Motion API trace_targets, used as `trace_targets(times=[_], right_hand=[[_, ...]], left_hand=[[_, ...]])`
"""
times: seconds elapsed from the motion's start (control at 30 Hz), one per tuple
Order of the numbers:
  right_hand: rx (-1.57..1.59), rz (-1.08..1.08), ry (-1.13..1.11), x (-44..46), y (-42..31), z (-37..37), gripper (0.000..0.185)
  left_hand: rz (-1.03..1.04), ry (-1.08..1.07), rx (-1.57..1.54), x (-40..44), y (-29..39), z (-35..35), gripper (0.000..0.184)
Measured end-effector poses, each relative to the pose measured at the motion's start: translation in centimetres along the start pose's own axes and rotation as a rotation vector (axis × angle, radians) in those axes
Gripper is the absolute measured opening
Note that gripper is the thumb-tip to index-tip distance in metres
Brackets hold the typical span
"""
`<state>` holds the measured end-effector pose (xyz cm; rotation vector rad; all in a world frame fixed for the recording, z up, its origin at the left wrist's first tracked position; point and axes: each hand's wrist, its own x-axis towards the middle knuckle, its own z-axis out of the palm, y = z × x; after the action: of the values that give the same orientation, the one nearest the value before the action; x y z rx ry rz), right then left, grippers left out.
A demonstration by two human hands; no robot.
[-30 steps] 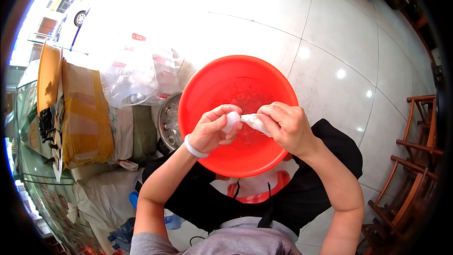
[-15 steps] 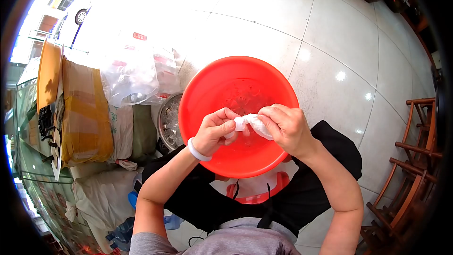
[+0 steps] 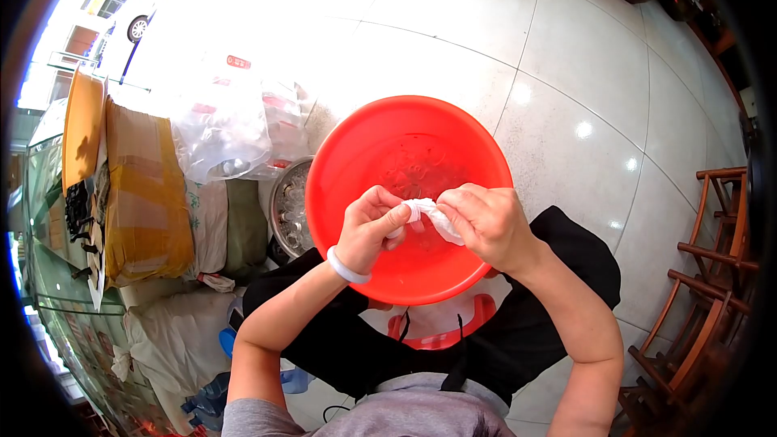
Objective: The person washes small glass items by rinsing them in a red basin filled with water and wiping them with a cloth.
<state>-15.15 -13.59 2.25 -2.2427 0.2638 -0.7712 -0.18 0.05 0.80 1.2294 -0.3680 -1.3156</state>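
Note:
A crumpled white cloth (image 3: 443, 225) stretches between my two hands, above a red plastic basin (image 3: 340, 150) with water and what look like small clear items at its bottom. My left hand (image 3: 368, 226), with a pale band at the wrist, is closed, pinching the cloth's left end between thumb and fingers. Whether something small is wrapped inside that end I cannot tell. My right hand (image 3: 490, 222) is closed around the other end of the cloth, its fingers bent over it. To the left of the basin, a metal bowl (image 3: 278, 210) holds several clear glass-like pieces, partly hidden by the basin.
Clear plastic bags (image 3: 222, 133) lie beyond the metal bowl. A taped cardboard box (image 3: 150, 194) and sacks (image 3: 247, 226) stand at left, beside a glass case (image 3: 48, 275). Wooden stools (image 3: 712, 291) are on the right. Below the basin, a red-rimmed thing (image 3: 477, 316) sits between my legs.
My left hand has turned slightly and shifted a little to the right at the wrist. The cloth between the hands is twisted differently; both hands still hold it.

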Motion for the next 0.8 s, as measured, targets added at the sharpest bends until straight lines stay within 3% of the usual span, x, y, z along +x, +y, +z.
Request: trace_targets(times=[0.4,0.8], right_hand=[[-0.188,-0.129,0.057,-0.4,-0.2,0.9,0.008],[-0.1,-0.071,0.067,-0.6,-0.3,1.1,0.011]], left_hand=[[0.071,0.173,-0.031,-0.2,0.0,0.8,0.017],[-0.011,0.097,-0.135,-0.2,0.1,0.6,0.014]])
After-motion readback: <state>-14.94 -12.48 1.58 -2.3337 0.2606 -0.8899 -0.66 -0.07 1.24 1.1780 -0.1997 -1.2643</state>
